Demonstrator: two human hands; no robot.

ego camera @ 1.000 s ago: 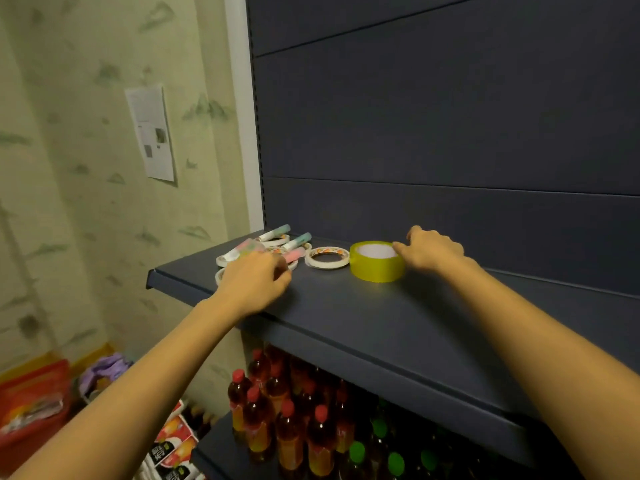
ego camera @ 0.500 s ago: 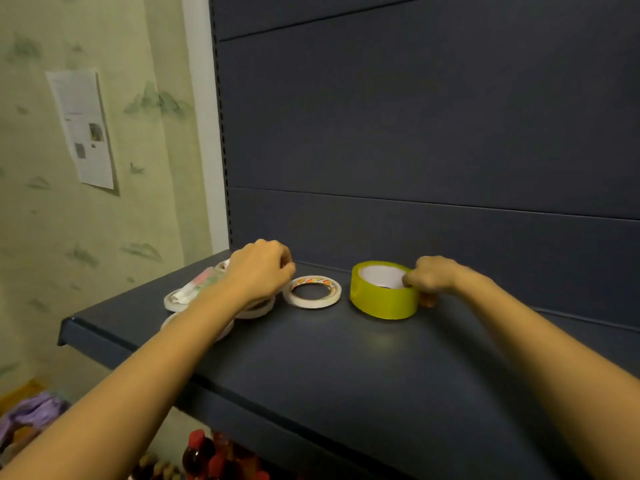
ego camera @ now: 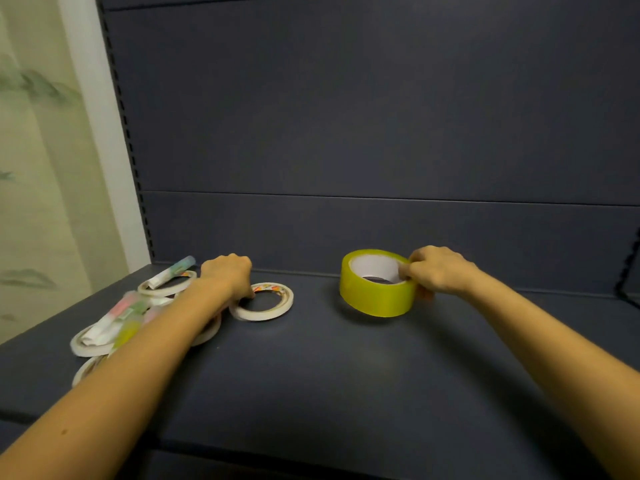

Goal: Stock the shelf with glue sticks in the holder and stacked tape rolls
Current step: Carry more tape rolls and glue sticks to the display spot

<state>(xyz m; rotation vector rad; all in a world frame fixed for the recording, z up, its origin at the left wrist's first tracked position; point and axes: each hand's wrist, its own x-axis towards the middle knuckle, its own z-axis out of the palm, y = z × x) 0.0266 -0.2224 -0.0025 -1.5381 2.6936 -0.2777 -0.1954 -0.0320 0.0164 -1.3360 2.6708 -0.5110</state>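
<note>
The matte dark-grey metal shelf (ego camera: 346, 375) carries everything. Toward its back edge, right of middle, a wide glossy yellow tape roll (ego camera: 374, 299) lies with its white core opening upward. The right hand (ego camera: 440, 271) pinches its right rim, fingers inside the core. Left of it a thin, flat white roll (ego camera: 273, 310) lies hole-up. The left hand (ego camera: 227, 278) curls at its left rim; whether it grips is hidden. By the left edge, pastel glue sticks (ego camera: 117, 313) lie across more thin rolls (ego camera: 166, 289), long axes slanting toward the back edge.
</note>
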